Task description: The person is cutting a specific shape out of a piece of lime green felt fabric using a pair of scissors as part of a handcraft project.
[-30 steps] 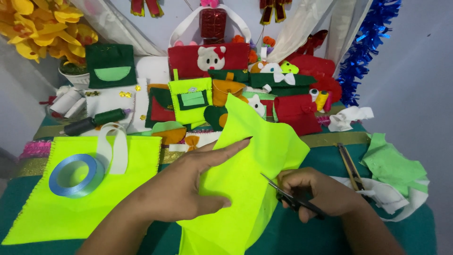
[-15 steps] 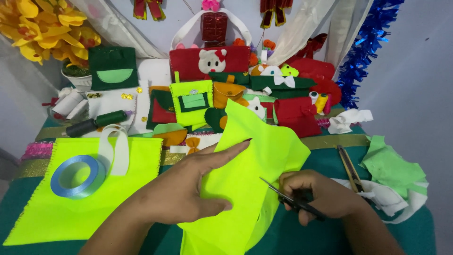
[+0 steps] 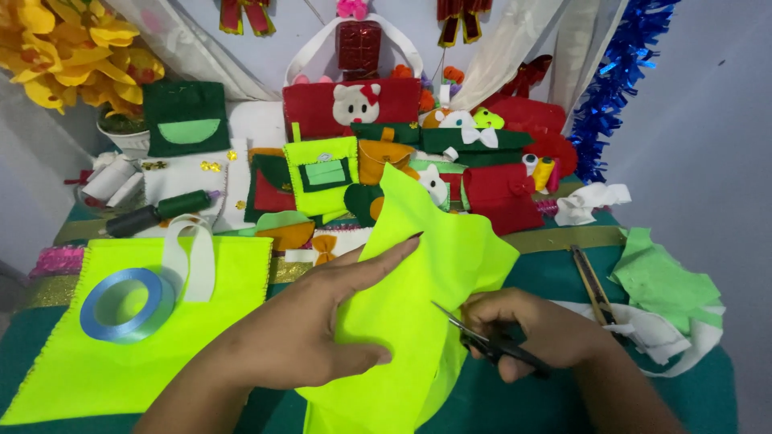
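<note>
My left hand grips a sheet of neon yellow-green felt, thumb under and fingers on top, lifting it above the green table. My right hand holds small black-handled scissors with the blades into the felt's right edge. A second neon felt piece with a white handle lies flat at the left. A roll of blue ribbon rests on it.
Several finished felt bags in red, green, orange and neon stand at the back. A dark green thread spool lies left. Green and white felt scraps and a utility knife lie right. Yellow flowers fill the top left.
The scissors have worked a little further into the felt's edge. My left hand has shifted slightly with the sheet, keeping its grip.
</note>
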